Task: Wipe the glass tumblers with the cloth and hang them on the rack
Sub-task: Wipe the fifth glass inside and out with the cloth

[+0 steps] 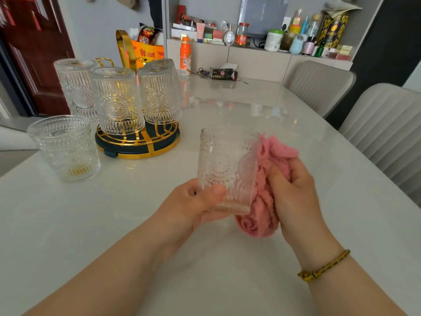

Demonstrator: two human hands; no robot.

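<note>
Tumbler [226, 169] gripped at its base by my left hand [193, 201]; my right hand [293, 190] clutches the cloth [264, 201] against its side.

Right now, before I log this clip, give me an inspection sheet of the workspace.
Surface: glossy pale table, reflective.
Job's things: held tumbler with pink cloth against its side; inverted tumblers on gold rack; one upright tumbler beside the rack.
Clutter: orange bottle, keys, tissue pack at the far edge.
Grips: left hand holds the held tumbler; right hand grips the pink cloth.
Cables: nothing seen.
Surroundings: grey chairs, crowded shelf, dark red door.
</note>
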